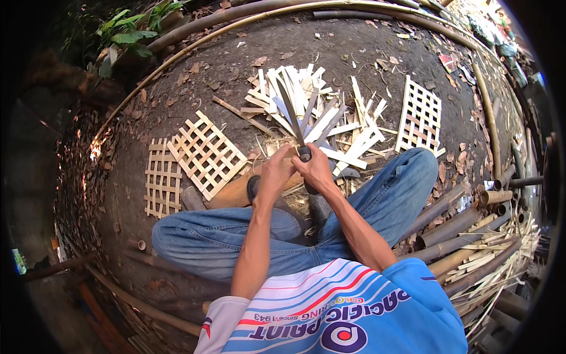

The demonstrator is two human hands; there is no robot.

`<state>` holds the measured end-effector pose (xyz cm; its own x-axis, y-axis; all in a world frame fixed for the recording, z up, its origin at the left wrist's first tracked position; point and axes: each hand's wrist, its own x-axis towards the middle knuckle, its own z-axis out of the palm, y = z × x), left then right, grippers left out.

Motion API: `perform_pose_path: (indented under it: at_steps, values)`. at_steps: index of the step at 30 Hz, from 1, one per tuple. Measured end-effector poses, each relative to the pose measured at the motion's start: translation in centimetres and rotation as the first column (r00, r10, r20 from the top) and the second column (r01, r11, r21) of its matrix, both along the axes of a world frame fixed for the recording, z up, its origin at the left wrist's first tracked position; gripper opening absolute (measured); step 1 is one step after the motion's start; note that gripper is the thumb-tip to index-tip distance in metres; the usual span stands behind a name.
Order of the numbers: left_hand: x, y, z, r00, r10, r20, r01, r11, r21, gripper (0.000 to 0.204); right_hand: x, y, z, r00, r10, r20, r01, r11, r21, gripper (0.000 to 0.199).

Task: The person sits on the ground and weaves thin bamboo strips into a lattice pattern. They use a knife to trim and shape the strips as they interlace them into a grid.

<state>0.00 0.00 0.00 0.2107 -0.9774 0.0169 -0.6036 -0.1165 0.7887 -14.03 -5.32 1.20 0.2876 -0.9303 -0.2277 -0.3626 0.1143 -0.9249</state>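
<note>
I sit cross-legged on bare earth in blue jeans. My right hand (316, 169) grips the dark handle of a long knife (291, 112), whose blade points away from me over a heap of cut bamboo strips (321, 121). My left hand (277, 171) is closed on a short bamboo piece (236, 190) right beside the knife handle, touching the right hand. What lies between the two hands is hidden by the fingers.
Two woven bamboo lattice panels (206, 154) (163, 178) lie to my left and one (420, 117) to my far right. Bamboo poles and split lengths (466, 236) are piled at the right. Long bamboo stems (236, 23) curve along the far edge, with dry leaves scattered about.
</note>
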Motion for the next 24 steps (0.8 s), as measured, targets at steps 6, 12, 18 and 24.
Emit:
perform_pose_path:
  at_steps: [6,12,18,24]
  values:
    - [0.9,-0.4,1.5,0.988,0.138,-0.067,-0.140,0.990,-0.026,0.037,1.5,-0.6,1.5,0.995,0.099,0.009,-0.098,0.992,-0.081,0.044]
    - [-0.7,-0.1,0.6,0.931,0.194,-0.310,-0.203,0.979,0.002,0.029,-1.9,1.8,3.4,0.942,0.173,0.288,-0.220,0.966,0.137,0.050]
    - [-1.2,-0.1,1.3,0.935,0.171,-0.311,-0.171,0.985,0.027,0.030,-2.3,2.9,2.2,0.934,0.192,0.301,-0.211,0.977,0.030,0.043]
    - [-0.7,0.0,1.8,0.944,0.175,-0.279,-0.164,0.984,0.064,0.037,-2.3,3.1,3.1,0.901,0.169,0.398,-0.259,0.948,0.183,0.039]
